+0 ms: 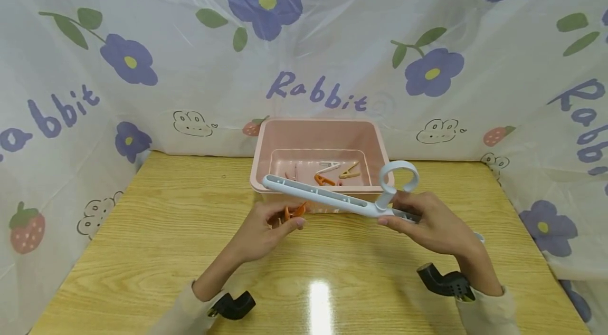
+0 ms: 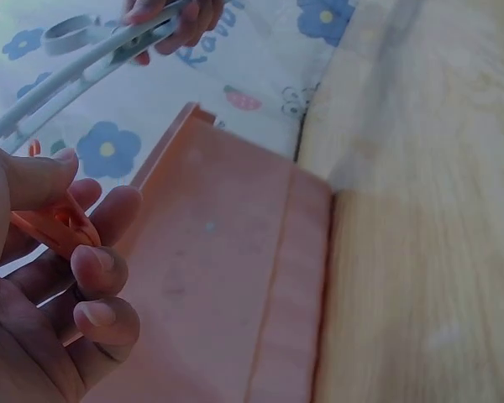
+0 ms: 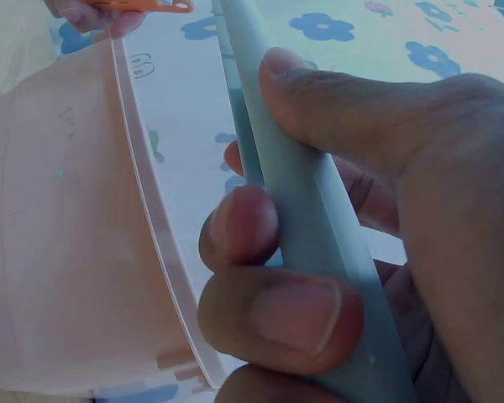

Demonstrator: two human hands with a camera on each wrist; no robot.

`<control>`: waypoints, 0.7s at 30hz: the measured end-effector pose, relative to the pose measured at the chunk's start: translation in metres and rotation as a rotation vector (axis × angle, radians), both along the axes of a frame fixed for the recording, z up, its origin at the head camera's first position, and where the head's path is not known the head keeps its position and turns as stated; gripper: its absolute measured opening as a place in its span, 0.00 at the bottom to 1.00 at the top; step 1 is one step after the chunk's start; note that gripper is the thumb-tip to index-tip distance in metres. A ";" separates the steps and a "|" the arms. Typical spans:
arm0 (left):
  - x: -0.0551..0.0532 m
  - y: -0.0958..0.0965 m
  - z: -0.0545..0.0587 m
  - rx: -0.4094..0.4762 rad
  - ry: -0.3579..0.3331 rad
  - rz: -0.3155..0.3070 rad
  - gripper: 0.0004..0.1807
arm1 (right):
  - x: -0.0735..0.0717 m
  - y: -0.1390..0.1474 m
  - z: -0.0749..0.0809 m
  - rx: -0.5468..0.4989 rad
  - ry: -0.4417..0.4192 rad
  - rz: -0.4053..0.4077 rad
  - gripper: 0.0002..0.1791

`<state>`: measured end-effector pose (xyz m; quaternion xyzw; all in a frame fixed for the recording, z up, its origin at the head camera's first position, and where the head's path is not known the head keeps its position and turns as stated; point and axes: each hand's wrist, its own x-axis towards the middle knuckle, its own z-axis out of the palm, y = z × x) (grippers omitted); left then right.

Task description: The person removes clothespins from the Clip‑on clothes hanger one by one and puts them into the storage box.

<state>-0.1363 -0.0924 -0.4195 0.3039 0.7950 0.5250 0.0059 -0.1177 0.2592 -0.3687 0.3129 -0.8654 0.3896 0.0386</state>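
Observation:
My right hand (image 1: 434, 224) grips a pale blue plastic clothes hanger (image 1: 323, 197) near its open ring hook (image 1: 412, 171). The hanger's long arm slopes up to the left, across the front rim of the pink bin. In the right wrist view, thumb and curled fingers wrap the hanger bar (image 3: 307, 193). An orange clothespin (image 1: 295, 212) is pinched between thumb and fingers of my left hand (image 1: 260, 233), just below the hanger arm and apart from it. The left wrist view shows the clothespin (image 2: 63, 228) partly hidden by the fingers.
A pink plastic bin (image 1: 323, 132) stands at the back of the wooden table (image 1: 190, 240). In it lie a white clothespin (image 1: 329, 167), a tan clothespin (image 1: 350, 171), another orange clothespin (image 1: 325, 181) and small pink ones. Flower-printed cloth (image 1: 332, 50) hangs behind and at both sides.

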 end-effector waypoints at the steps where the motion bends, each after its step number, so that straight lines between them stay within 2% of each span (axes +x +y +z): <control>1: -0.001 -0.002 0.001 0.004 0.013 0.001 0.10 | 0.000 0.001 0.000 0.000 -0.002 -0.001 0.08; 7: -0.007 -0.016 0.010 -0.037 0.050 0.045 0.13 | 0.001 0.002 0.002 -0.001 -0.009 -0.006 0.08; 12: -0.013 -0.023 0.020 -0.049 0.060 0.087 0.08 | 0.002 0.004 0.003 0.001 -0.017 -0.009 0.07; 15: -0.017 -0.026 0.026 -0.038 0.061 0.093 0.05 | 0.002 0.004 0.004 0.004 -0.027 -0.009 0.06; 21: -0.028 -0.031 0.035 -0.042 0.065 0.088 0.10 | 0.002 0.006 0.004 0.010 -0.051 -0.011 0.06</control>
